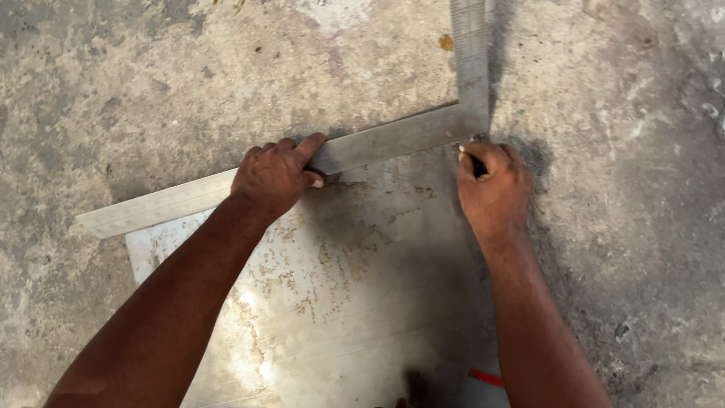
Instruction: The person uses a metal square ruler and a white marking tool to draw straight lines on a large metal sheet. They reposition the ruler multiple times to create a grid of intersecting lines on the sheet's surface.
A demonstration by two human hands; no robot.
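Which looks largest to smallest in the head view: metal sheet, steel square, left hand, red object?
1. Metal sheet
2. Steel square
3. Left hand
4. Red object, a small sliver, partly hidden by the right forearm, so its full size is unsure.

L hand (pixel 276 175) pins steel square (pixel 393 140) on sheet (pixel 340 302); R hand (pixel 492 189) tight at the inner corner. Both forearms cross the sheet, blocking the near side. Concrete floor (pixel 113 91) open left, top, far right. Small red object (pixel 487 378) near R forearm.

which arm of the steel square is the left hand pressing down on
The long arm lying slantwise along the metal sheet's top edge, under the left hand. The other arm runs away untouched.
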